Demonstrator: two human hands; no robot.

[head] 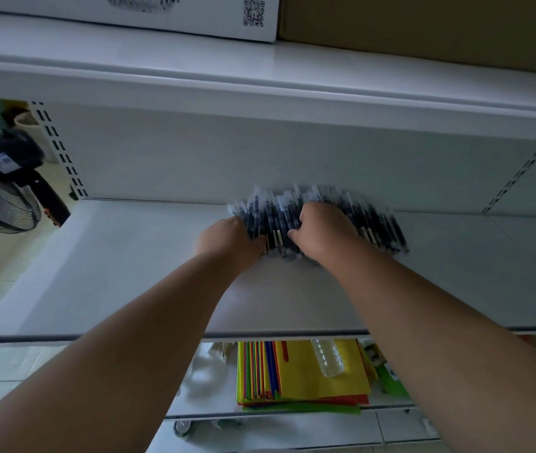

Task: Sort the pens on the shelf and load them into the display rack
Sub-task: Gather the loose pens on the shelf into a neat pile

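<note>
A heap of dark pens with clear caps [381, 223] lies at the back of the white shelf [122, 276], against the rear panel. My left hand [230, 243] is at the heap's left edge, its fingers curled into the pens. My right hand [322, 233] lies on the middle of the heap, fingers bent down among the pens and hidden in them. The pens are blurred. No display rack is in view.
A white box with a QR code [253, 14] and a brown carton [423, 24] stand on the shelf above. Below, coloured folders [309, 377] and a clear bottle [328, 358] lie on a lower shelf. A black fan [2, 181] stands at the left.
</note>
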